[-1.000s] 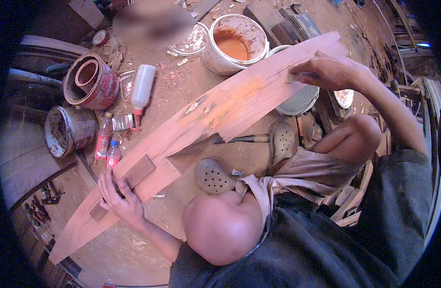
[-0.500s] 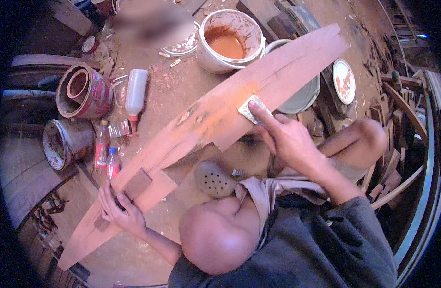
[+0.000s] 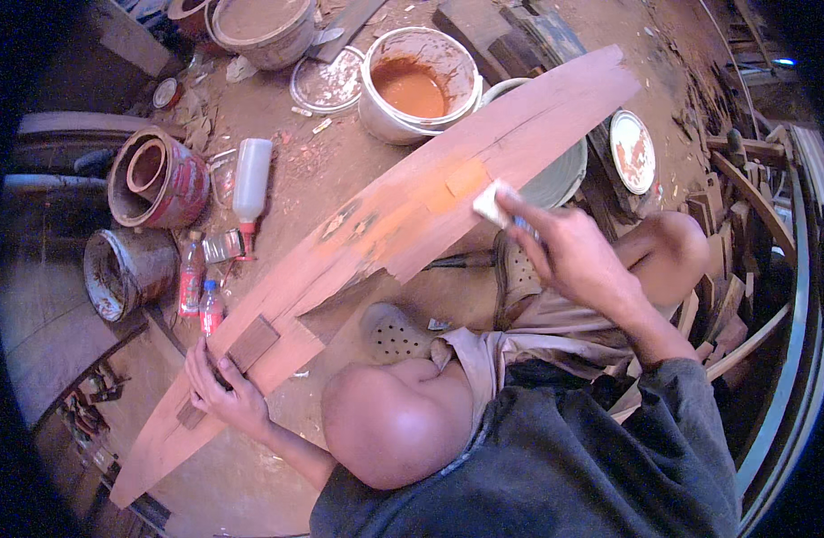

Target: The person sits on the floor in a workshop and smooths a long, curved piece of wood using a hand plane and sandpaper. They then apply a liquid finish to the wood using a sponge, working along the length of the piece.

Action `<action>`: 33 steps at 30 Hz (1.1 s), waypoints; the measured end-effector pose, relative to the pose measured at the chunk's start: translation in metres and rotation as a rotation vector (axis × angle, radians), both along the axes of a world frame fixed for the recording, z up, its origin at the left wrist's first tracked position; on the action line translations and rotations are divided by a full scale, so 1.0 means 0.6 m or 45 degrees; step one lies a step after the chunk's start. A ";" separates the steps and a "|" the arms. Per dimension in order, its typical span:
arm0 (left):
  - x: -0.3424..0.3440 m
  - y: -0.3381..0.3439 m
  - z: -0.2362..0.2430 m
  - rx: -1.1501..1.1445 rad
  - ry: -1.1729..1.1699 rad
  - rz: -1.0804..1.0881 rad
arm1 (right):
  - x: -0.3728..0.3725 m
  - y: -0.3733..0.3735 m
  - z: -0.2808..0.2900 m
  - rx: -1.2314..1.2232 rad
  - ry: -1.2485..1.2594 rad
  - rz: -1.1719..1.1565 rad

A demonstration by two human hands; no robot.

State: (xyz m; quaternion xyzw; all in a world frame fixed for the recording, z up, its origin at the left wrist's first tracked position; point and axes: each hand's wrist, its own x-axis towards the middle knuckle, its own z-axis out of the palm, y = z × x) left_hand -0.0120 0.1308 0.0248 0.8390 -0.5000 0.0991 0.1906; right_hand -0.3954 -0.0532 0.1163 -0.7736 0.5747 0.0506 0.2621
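Observation:
A long, tapered wooden board [image 3: 277, 296] lies slanted in front of me, from lower left to upper right. Orange filler [image 3: 398, 211] is smeared over its middle around dark cracks. Between thumb and fingers, my right hand [image 3: 573, 251] grips a small flat white square piece [image 3: 492, 204], whose exact kind I cannot make out. That piece is at the board's near edge, right of the orange patch. On the board's lower-left part rests my left hand [image 3: 222, 387], fingers stretched out, beside a dark wooden block [image 3: 254, 342].
Beyond the board stands a white bucket [image 3: 412, 90] of orange-brown paste. A grey-green tub [image 3: 555, 179] sits partly under the board. At left are a red tin [image 3: 161, 179], a dirty metal pail [image 3: 129, 273], a white squeeze bottle [image 3: 251, 175] and two small plastic bottles [image 3: 192, 273]. Wood scraps [image 3: 721, 309] lie at right.
My right hand has drawn the white piece rightward, from the orange area to the board's near edge. A squarish orange patch shows where it was. My left hand stays in place.

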 end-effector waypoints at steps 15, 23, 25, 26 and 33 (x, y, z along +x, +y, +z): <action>-0.015 -0.022 -0.003 -0.016 -0.004 -0.055 | -0.039 -0.038 -0.055 -0.313 -0.112 0.006; -0.009 -0.008 0.001 0.003 -0.103 -0.036 | -0.051 -0.060 0.002 -0.077 -0.063 0.034; -0.014 -0.014 -0.003 -0.015 -0.090 -0.060 | -0.056 -0.074 -0.040 -0.315 -0.123 0.021; -0.012 -0.016 -0.005 -0.018 -0.086 -0.076 | -0.056 -0.065 -0.069 -0.386 -0.058 0.023; 0.000 -0.002 0.001 -0.012 -0.095 -0.064 | -0.071 -0.041 -0.019 -0.152 -0.075 0.004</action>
